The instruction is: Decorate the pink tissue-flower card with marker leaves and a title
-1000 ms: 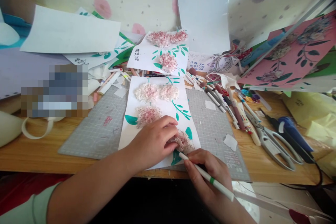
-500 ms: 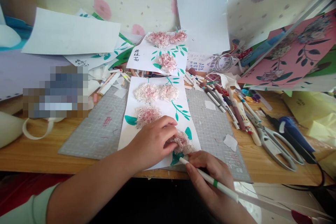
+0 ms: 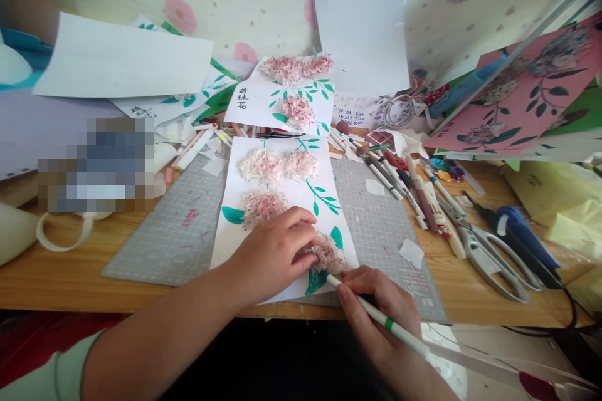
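A white sheet (image 3: pixel 282 197) with pink paper flowers and painted green leaves lies on a grey cutting mat (image 3: pixel 174 235). My left hand (image 3: pixel 275 254) rests on the sheet, its fingers curled and pressed against the lowest pink flower (image 3: pixel 329 252). My right hand (image 3: pixel 379 316) grips a white marker with a green band (image 3: pixel 376 316). The marker's tip touches a green leaf (image 3: pixel 315 281) at the sheet's lower edge.
A second flower sheet (image 3: pixel 286 97) lies behind. Several pens (image 3: pixel 399 178), scissors (image 3: pixel 489 257) and a blue glue gun (image 3: pixel 522 235) lie to the right on the wooden table (image 3: pixel 70 282). Pink artwork (image 3: pixel 522 97) and loose papers (image 3: pixel 122 62) lean around the back.
The marker tip has shifted slightly right along the leaf, and my right hand has slid a little down the barrel. My left hand has stayed on the flower.
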Motion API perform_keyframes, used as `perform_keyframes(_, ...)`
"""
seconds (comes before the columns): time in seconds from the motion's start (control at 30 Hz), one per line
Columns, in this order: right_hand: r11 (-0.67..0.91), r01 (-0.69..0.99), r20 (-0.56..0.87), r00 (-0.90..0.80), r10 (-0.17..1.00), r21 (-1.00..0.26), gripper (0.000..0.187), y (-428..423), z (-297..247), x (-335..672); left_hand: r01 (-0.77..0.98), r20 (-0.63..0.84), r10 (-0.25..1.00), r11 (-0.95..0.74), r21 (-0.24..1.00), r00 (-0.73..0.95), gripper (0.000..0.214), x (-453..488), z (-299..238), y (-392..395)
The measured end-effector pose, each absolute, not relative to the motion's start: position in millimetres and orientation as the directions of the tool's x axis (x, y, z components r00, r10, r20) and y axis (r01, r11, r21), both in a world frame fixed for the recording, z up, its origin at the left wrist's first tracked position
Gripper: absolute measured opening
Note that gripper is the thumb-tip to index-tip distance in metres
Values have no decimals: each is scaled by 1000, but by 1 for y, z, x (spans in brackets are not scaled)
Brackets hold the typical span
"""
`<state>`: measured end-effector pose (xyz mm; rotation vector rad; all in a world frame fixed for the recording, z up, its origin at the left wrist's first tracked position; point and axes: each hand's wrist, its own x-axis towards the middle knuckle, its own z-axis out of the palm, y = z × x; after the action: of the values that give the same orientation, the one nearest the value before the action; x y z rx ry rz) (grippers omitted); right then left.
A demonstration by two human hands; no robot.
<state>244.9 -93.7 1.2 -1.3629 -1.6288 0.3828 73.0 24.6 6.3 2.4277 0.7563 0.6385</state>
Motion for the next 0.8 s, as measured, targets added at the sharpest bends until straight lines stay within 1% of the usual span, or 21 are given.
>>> perform_keyframes(0.1,375,562,453,-1,892,-737,15,-92,1,245,380,273,622,-709,594,734,14,73,7,25)
perform_keyframes(0.23,334,589,432,29,902,-736,14,-91,1,244,378,272,622,-707,598,734,14,73,6,26)
perform_keyframes(0.33,350,555,424,5,906,-754,15,-92,0,245,377,274,622,-707,598,733,14,73,5,26)
perform_keyframes(0.47,329,588,426,30,904,-739,14,-93,0,246,378,276,622,-709,595,733,14,74,5,27)
perform_keyframes(0.57,361,564,436,-1,900,-743,15,-92,1,246,379,276,622,-710,593,733,14,75,6,27)
perform_keyframes(0.7,344,586,444,31,895,-733,15,-92,2,246,372,279,617,-713,594,736,14,73,6,25)
perform_keyframes(0.8,358,573,449,20,893,-737,16,-94,1,246,371,284,618,-714,594,733,14,72,5,25)
